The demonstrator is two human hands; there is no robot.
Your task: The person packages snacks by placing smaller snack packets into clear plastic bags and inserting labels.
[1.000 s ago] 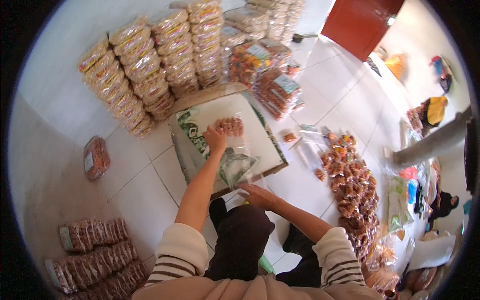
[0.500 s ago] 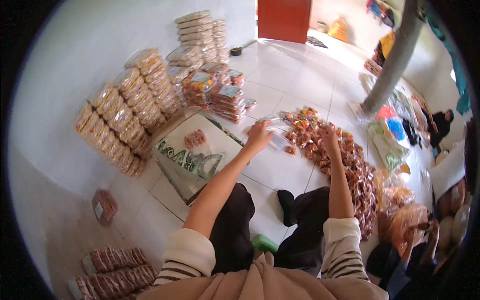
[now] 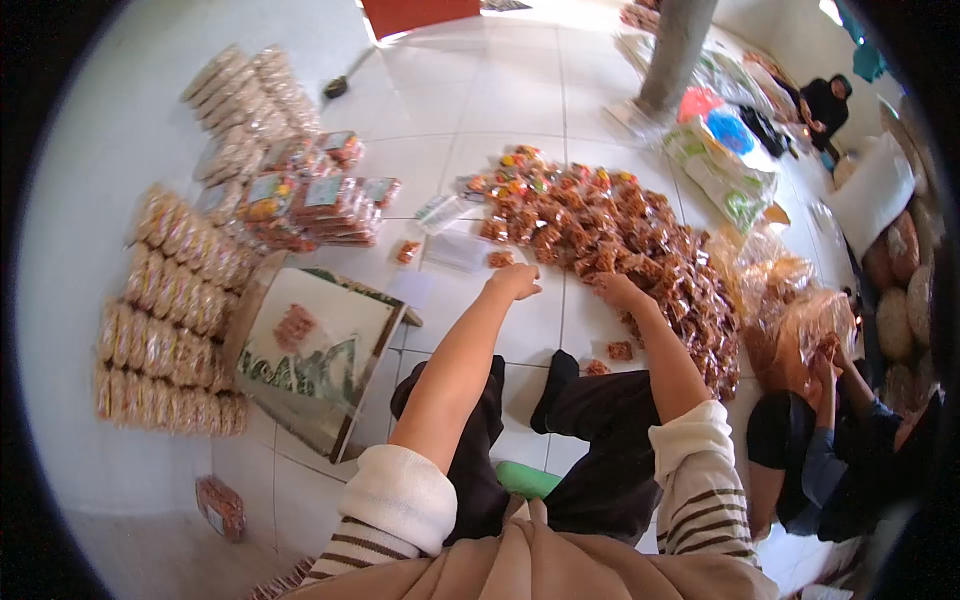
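Observation:
On the tiled floor before me lies a large pile of small brown snack packets (image 3: 640,240) in clear wrap. My left hand (image 3: 515,282) hovers left of the pile, close to a single snack packet (image 3: 500,258); its fingers are bent but apart, and nothing shows in them. At the pile's near edge, my right hand (image 3: 618,290) reaches in with its fingers curled together. What they hold, if anything, is hidden. Flat clear plastic bags (image 3: 458,250) lie beyond my left hand. Two loose packets (image 3: 620,350) rest near my right knee.
Left stands a low box-like table (image 3: 340,340) with a patterned top and a brown packet (image 3: 294,328) on it. Stacked snack packs (image 3: 170,310) line the wall. Filled bags (image 3: 335,205) stand beyond. A pillar (image 3: 678,60) rises at the back. A co-worker (image 3: 830,440) sits at right.
The view has turned, so the pile sits more central. My left hand has moved away from the clear bags towards my right hand. My right hand has shifted to the pile's nearer edge.

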